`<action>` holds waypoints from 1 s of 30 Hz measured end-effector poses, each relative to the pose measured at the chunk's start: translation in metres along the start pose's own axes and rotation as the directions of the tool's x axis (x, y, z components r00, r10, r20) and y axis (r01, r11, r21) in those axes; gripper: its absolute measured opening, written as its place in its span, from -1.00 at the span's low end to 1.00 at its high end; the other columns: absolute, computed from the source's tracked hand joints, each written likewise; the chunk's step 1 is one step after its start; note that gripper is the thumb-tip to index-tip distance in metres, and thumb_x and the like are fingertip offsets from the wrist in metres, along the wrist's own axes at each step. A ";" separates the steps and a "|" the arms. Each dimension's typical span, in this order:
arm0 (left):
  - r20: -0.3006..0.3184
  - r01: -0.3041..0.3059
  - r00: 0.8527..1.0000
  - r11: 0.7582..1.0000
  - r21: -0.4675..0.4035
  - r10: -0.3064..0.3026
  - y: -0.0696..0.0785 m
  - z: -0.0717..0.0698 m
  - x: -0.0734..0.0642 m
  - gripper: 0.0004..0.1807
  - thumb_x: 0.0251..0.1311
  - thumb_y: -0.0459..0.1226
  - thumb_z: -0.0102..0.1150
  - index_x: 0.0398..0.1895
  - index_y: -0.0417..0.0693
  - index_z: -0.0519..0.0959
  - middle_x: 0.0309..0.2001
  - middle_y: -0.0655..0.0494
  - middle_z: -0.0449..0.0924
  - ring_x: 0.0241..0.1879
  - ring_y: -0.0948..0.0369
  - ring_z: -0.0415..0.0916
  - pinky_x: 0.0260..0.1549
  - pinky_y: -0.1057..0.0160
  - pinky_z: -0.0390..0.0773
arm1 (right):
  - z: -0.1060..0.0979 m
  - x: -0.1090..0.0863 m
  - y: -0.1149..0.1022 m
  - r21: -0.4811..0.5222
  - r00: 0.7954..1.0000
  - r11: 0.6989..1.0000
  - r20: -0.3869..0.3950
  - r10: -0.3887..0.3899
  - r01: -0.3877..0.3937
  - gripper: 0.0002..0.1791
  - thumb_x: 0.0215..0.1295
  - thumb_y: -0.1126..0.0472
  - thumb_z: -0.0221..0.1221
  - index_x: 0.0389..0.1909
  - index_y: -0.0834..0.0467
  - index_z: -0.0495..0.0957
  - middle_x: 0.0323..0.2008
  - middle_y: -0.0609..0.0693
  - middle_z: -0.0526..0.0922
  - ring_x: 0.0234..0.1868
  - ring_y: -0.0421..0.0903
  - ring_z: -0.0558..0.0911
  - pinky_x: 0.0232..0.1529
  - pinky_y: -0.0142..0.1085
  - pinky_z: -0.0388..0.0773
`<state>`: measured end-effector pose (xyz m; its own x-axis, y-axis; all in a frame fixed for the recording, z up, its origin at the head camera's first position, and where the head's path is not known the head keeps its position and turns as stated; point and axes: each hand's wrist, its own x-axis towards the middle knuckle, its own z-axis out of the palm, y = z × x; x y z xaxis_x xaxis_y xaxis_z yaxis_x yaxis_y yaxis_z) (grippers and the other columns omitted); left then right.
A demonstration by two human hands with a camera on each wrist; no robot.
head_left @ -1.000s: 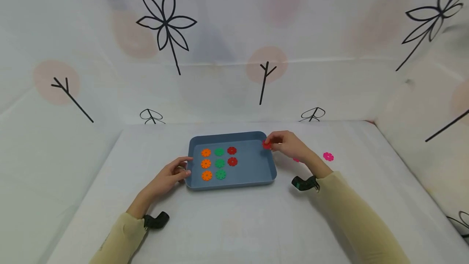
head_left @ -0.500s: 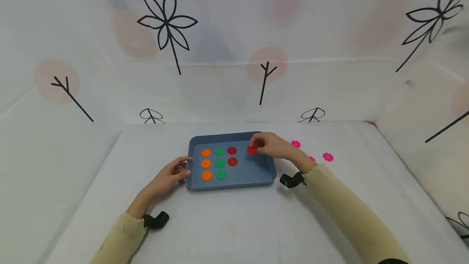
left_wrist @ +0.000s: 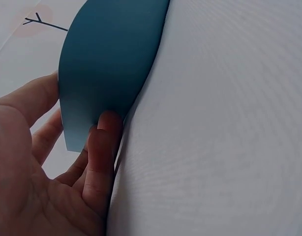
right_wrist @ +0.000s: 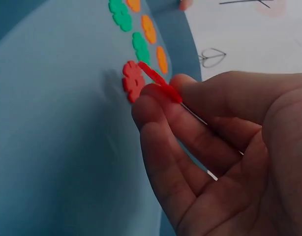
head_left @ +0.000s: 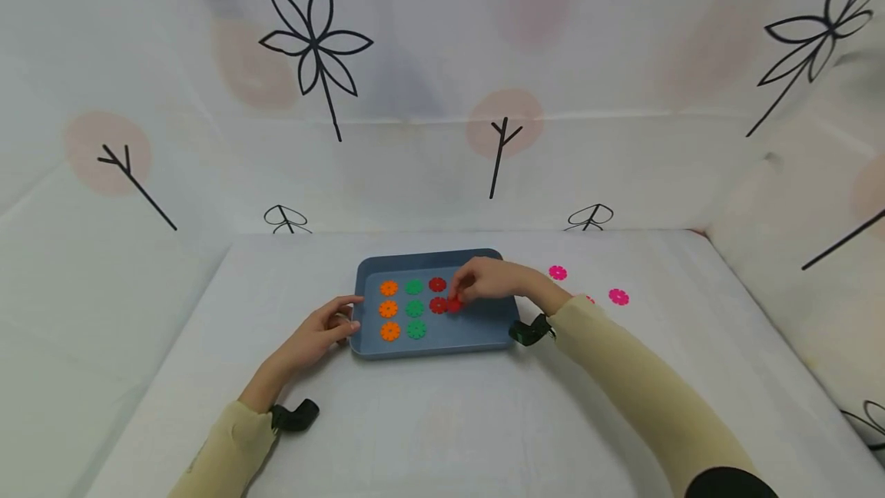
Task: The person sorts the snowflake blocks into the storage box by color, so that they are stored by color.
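The right hand (head_left: 492, 280) pinched a red, flower-shaped plastic disc (head_left: 454, 305) over the blue-grey rectangular tray (head_left: 477, 330); only the right wrist view clearly showed its tilt. The left hand (head_left: 322, 332) gripped the tray's edge. Three orange discs (head_left: 389, 309), three green discs (head_left: 415, 308), two red discs (head_left: 438, 284) sat inside; three pink discs (head_left: 618, 297) showed outside.
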<state>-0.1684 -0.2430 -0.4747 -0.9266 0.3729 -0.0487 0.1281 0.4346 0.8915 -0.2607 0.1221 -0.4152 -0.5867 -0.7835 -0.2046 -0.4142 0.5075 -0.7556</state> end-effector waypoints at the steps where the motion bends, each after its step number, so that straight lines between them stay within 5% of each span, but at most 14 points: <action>1: -0.001 0.003 1.000 1.000 -0.002 -0.003 0.000 0.000 0.000 -0.45 0.39 -0.18 0.20 0.39 -0.10 0.36 0.02 -0.13 0.39 -0.23 0.08 0.48 -0.32 0.27 0.49 | 0.001 0.002 0.000 -0.001 1.000 1.000 0.008 0.001 -0.001 -0.83 0.32 0.33 0.17 -0.18 0.11 0.70 -0.26 -0.11 0.69 -0.24 -0.13 0.60 -0.12 -0.23 0.54; 16: 0.001 0.016 1.000 1.000 -0.017 -0.016 0.002 0.001 -0.001 -0.45 0.39 -0.20 0.19 0.39 -0.11 0.35 0.02 -0.12 0.39 -0.22 0.07 0.47 -0.32 0.27 0.49 | 0.014 0.018 -0.001 0.020 0.980 1.000 0.197 -0.012 0.008 -0.84 0.29 0.38 0.27 -0.15 0.17 0.72 -0.28 -0.06 0.72 -0.26 -0.19 0.63 -0.13 -0.31 0.57; 30: 0.002 0.000 1.000 1.000 -0.024 0.000 0.003 0.001 0.000 -0.46 0.39 -0.23 0.19 0.39 -0.13 0.35 0.01 -0.14 0.39 -0.23 0.06 0.47 -0.30 0.27 0.50 | 0.019 0.019 -0.009 -0.026 0.985 1.000 0.175 -0.013 0.018 -0.82 0.22 0.37 0.33 -0.18 0.14 0.77 -0.33 -0.10 0.71 -0.38 -0.24 0.54 -0.32 -0.38 0.49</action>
<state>-0.1677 -0.2411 -0.4729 -0.9258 0.3748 -0.0498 0.1195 0.4150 0.9019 -0.2554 0.0959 -0.4241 -0.4504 -0.8409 -0.3001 -0.4426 0.5022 -0.7429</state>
